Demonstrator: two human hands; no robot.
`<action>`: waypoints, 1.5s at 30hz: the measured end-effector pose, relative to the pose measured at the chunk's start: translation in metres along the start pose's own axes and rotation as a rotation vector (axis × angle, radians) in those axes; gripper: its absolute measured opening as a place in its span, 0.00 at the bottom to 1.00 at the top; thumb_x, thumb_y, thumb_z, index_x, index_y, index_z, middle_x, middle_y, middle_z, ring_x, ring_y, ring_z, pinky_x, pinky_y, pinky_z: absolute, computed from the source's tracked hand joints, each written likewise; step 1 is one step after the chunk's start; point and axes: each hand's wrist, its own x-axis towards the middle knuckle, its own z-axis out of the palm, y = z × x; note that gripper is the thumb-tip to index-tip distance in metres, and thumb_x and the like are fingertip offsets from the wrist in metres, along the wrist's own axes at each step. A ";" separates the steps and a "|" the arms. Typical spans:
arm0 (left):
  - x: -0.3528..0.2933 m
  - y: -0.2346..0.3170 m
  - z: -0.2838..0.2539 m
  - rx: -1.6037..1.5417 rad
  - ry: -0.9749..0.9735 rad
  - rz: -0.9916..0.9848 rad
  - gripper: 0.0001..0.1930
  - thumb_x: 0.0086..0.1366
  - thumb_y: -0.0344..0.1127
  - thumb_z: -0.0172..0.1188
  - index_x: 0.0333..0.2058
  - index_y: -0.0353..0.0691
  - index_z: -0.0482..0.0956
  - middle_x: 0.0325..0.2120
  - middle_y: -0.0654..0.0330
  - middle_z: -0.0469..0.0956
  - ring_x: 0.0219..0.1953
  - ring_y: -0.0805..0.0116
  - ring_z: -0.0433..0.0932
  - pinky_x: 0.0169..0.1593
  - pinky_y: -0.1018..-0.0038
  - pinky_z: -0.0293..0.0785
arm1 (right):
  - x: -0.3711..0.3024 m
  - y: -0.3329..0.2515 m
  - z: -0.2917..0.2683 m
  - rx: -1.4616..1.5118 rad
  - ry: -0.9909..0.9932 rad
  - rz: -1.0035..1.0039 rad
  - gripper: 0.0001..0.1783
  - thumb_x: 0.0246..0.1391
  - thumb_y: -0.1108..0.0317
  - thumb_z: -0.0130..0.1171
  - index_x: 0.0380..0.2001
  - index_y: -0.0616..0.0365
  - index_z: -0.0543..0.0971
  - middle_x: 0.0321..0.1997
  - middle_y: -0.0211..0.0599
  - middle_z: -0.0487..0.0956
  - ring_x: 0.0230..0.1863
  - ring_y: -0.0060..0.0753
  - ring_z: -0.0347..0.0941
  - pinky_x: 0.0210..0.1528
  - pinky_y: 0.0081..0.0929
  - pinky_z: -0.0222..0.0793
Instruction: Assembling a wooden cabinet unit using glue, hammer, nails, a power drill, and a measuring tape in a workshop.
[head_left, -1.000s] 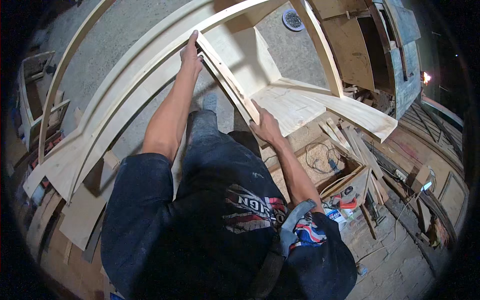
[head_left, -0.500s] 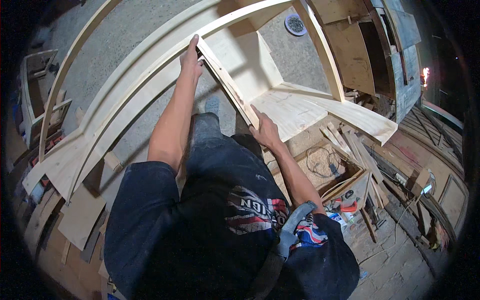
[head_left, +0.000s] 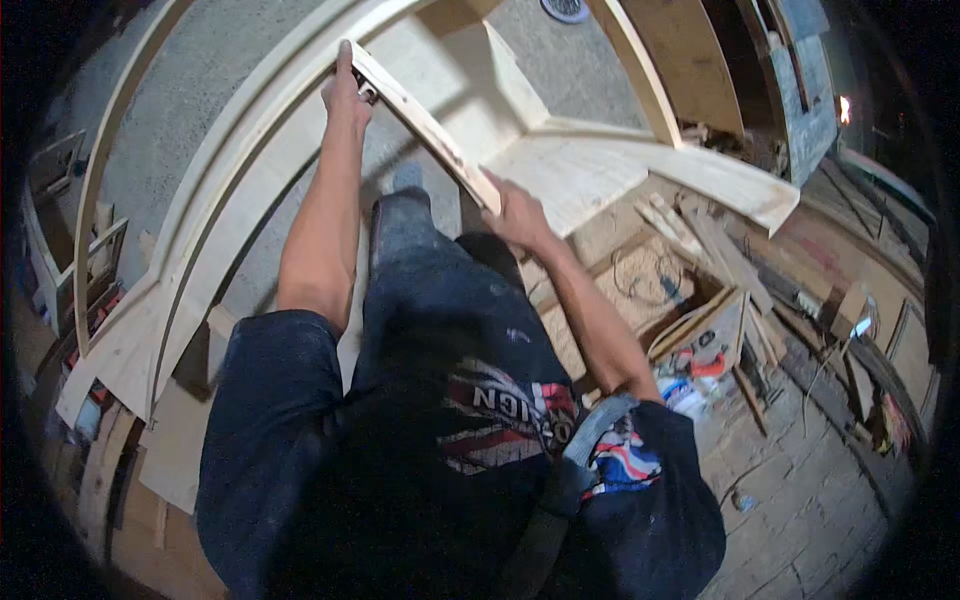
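A pale wooden strip (head_left: 425, 128) runs slantwise between my two hands. My left hand (head_left: 347, 98) is closed around its far end, where it meets the curved rail of a large pale wooden frame (head_left: 215, 165). Closer to me, my right hand (head_left: 518, 215) grips the strip's near end, fingers wrapped partly out of sight beneath it. Beyond the strip, plywood panels (head_left: 590, 175) form a box-like part of the frame. Whether the strip is fastened to the rail cannot be told.
A wooden box of sawdust (head_left: 640, 275) with a dark cable stands at my right, scrap sticks (head_left: 715, 235) beside it. A red-handled tool (head_left: 708, 365) lies below. Top right are wooden cabinets (head_left: 690, 60); a round purple tray (head_left: 566, 8) is on the far floor. Offcuts (head_left: 175, 455) lie left.
My hands, the strip and the frame all sit farther up and left in the picture, as the view has shifted. Both hands keep their hold on the strip.
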 end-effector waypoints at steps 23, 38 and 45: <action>-0.228 -0.334 -0.054 0.171 -0.315 -0.716 0.24 0.72 0.58 0.47 0.49 0.42 0.76 0.27 0.61 0.78 0.25 0.69 0.75 0.22 0.72 0.69 | 0.010 0.009 0.009 0.055 -0.042 -0.020 0.44 0.46 0.59 0.64 0.68 0.52 0.64 0.51 0.60 0.79 0.54 0.61 0.75 0.55 0.50 0.71; -0.222 -0.349 -0.053 0.207 -0.330 -0.599 0.25 0.71 0.59 0.47 0.47 0.42 0.77 0.27 0.61 0.78 0.26 0.69 0.75 0.25 0.71 0.69 | 0.019 0.011 0.030 -0.084 -0.122 0.249 0.34 0.56 0.55 0.56 0.64 0.56 0.69 0.57 0.57 0.75 0.57 0.59 0.72 0.58 0.49 0.68; -0.176 -0.348 -0.055 0.335 -0.338 -0.613 0.26 0.71 0.60 0.47 0.46 0.42 0.77 0.27 0.61 0.78 0.26 0.69 0.75 0.26 0.71 0.69 | 0.009 0.006 0.029 -0.037 0.086 0.057 0.42 0.51 0.58 0.62 0.69 0.44 0.60 0.47 0.58 0.76 0.48 0.62 0.75 0.50 0.52 0.72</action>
